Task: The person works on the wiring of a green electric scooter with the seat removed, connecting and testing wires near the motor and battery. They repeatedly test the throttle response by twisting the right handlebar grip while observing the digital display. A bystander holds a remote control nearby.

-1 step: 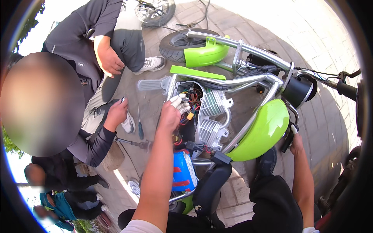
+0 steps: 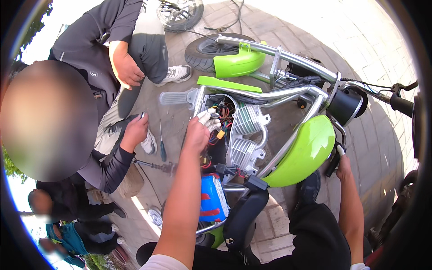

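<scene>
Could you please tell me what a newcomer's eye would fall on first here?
Probably the glossy lime-green tank cover, large and bright right of the picture's centre. Next might come the tangle of coloured wires in the open silver engine-shaped casing near the centre, with the left hand at its opening. Below that, the blue battery pack with red strips stands out beside the left forearm.

Multicoloured wires (image 2: 227,113) — a loose tangle inside open silver housing (image 2: 246,118)
</scene>
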`<state>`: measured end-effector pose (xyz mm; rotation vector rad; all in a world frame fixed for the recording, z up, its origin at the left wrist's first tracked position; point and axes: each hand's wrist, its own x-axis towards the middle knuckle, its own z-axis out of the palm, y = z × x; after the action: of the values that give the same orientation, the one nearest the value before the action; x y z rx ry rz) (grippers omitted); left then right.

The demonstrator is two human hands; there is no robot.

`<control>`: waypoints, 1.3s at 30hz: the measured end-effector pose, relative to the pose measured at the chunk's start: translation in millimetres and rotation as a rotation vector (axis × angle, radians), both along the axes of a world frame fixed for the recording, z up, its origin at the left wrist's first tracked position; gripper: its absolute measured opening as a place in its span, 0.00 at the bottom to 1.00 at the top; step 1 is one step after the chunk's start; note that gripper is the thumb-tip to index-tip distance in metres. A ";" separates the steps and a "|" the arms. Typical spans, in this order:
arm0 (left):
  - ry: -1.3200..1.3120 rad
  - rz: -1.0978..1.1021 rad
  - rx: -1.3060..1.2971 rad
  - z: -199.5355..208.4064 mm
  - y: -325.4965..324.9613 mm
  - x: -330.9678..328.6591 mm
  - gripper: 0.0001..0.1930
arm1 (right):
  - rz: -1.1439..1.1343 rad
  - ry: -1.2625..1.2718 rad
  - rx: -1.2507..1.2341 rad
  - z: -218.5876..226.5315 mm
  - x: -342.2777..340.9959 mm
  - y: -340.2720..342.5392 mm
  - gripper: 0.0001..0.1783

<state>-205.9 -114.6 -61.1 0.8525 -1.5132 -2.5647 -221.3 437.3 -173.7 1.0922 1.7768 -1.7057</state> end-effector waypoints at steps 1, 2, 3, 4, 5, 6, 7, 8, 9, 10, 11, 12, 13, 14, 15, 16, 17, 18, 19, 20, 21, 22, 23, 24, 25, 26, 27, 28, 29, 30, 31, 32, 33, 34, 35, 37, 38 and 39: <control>-0.001 0.004 0.003 0.2 -1.4 0.2 0.11 | 0.003 -0.012 0.017 1.1 0.0 -0.7 0.25; -0.001 0.008 0.006 0.4 -2.6 0.1 0.11 | 0.000 -0.016 -0.001 2.0 -0.1 -1.1 0.25; -0.004 0.011 0.009 0.0 -3.6 0.4 0.11 | -0.003 -0.022 -0.018 2.7 0.5 -1.3 0.24; -0.009 0.014 0.008 -0.4 -4.5 0.6 0.12 | -0.006 -0.028 -0.036 3.5 1.6 -1.1 0.23; -0.013 0.017 0.005 -0.6 -5.4 0.9 0.12 | 0.013 -0.003 -0.096 5.5 4.4 0.7 0.21; -0.015 0.017 0.006 -1.3 -5.6 0.0 0.12 | 0.031 0.025 -0.154 9.3 8.2 5.3 0.19; -0.015 0.018 0.012 -1.8 -5.7 0.0 0.12 | 0.048 0.053 -0.212 10.9 12.5 9.9 0.17; -0.014 0.017 0.019 -2.0 -5.8 0.3 0.12 | 0.085 0.091 -0.182 0.1 16.4 18.5 0.15; -0.010 0.010 0.032 -3.3 -3.2 -3.1 0.12 | 0.116 0.133 -0.144 -14.0 19.4 31.8 0.14; -0.008 0.009 0.028 -3.1 -3.5 -3.0 0.12 | 0.155 0.168 -0.116 -18.5 19.9 32.5 0.12; -0.005 0.007 0.024 -3.0 -3.6 -3.3 0.13 | 0.173 0.124 -0.050 -20.3 19.2 36.8 0.12; -0.008 0.010 0.015 -3.0 -6.0 -0.6 0.13 | 0.197 0.074 0.011 -14.7 15.6 31.3 0.12; -0.010 0.009 0.006 -4.2 -7.5 0.5 0.14 | 0.215 0.029 0.078 -7.1 13.1 24.6 0.12; -0.011 0.008 -0.003 -5.3 -9.0 2.2 0.14 | 0.213 0.027 0.156 -5.6 12.9 17.2 0.12; -0.009 0.004 -0.009 -5.3 -8.2 1.5 0.15 | 0.208 0.029 0.237 -4.9 12.5 12.0 0.13; -0.011 0.004 -0.014 -5.5 -7.2 0.7 0.15 | 0.203 0.030 0.317 -4.9 12.2 8.4 0.13; -0.013 0.005 -0.019 -5.6 -6.4 0.0 0.15 | 0.186 0.035 0.335 -5.6 11.8 6.4 0.13; -0.015 0.006 -0.024 -5.3 -5.2 -0.4 0.15 | 0.171 0.038 0.353 -6.6 11.9 4.8 0.13; -0.015 0.002 -0.026 -4.9 -4.2 -0.7 0.16 | 0.155 0.042 0.371 -6.8 12.3 4.2 0.13; -0.014 -0.001 -0.029 -4.6 -3.3 -1.0 0.16 | 0.159 0.044 0.375 -6.3 13.1 4.3 0.13; -0.014 -0.001 -0.034 -4.4 -3.8 -0.4 0.16 | 0.165 0.047 0.376 -5.4 13.1 2.6 0.13; -0.012 -0.003 -0.035 -4.2 -4.4 -0.1 0.16 | 0.172 0.050 0.378 -4.6 13.0 0.9 0.13; -0.009 -0.004 -0.035 -4.2 -5.2 0.0 0.16 | 0.178 0.046 0.370 -3.2 12.7 -0.2 0.13; -0.006 -0.005 -0.035 -4.2 -5.8 0.3 0.16 | 0.185 0.043 0.363 0.3 12.2 -1.7 0.13; -0.003 -0.005 -0.031 -4.4 -6.2 0.6 0.16 | 0.193 0.041 0.357 2.4 11.7 -2.5 0.12; 0.000 -0.004 -0.027 -4.8 -6.6 0.9 0.15 | 0.195 0.058 0.311 -4.1 12.8 3.2 0.12; 0.005 -0.006 -0.019 -5.6 -5.5 -0.5 0.15 | 0.194 0.076 0.270 -10.5 14.6 12.6 0.12; -0.003 -0.011 -0.016 -4.9 -4.5 -1.1 0.14 | 0.197 0.094 0.226 -11.8 14.7 15.1 0.12; -0.012 -0.016 -0.012 -4.5 -3.1 -1.6 0.14 | 0.183 0.063 0.179 -11.9 15.4 18.8 0.13; -0.021 -0.015 -0.012 -3.9 -3.5 -0.1 0.13 | 0.175 0.032 0.128 -6.4 14.8 18.4 0.14; -0.026 -0.008 -0.023 -3.5 -4.1 0.6 0.12 | 0.168 0.000 0.077 1.1 12.6 17.2 0.16; -0.032 -0.002 -0.035 -3.3 -4.7 0.9 0.12 | 0.135 0.019 0.153 5.2 8.6 18.7 0.17; -0.037 0.001 -0.042 -3.0 -3.7 0.2 0.11 | 0.098 0.040 0.233 12.0 4.8 21.0 0.19; -0.038 0.006 -0.042 -2.6 -2.5 0.7 0.10 | 0.061 0.061 0.312 19.3 1.4 23.5 0.21; -0.048 -0.002 -0.050 -1.9 -2.1 0.8 0.10 | 0.027 0.136 0.359 28.2 -3.2 27.8 0.21; -0.063 -0.019 -0.061 -2.1 -0.6 -1.6 0.10 | -0.045 0.291 0.457 64.8 -19.5 31.8 0.22; -0.063 -0.023 -0.067 -1.6 -0.1 -1.9 0.10 | -0.024 0.409 0.473 83.0 -26.8 30.4 0.21; -0.060 -0.031 -0.068 -0.9 2.7 -4.3 0.10 | -0.006 0.529 0.493 106.6 -33.2 26.2 0.20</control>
<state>-210.2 -111.8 -62.0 0.9133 -1.6324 -2.5144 -254.5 463.5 -67.2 0.8649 2.6281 -1.7122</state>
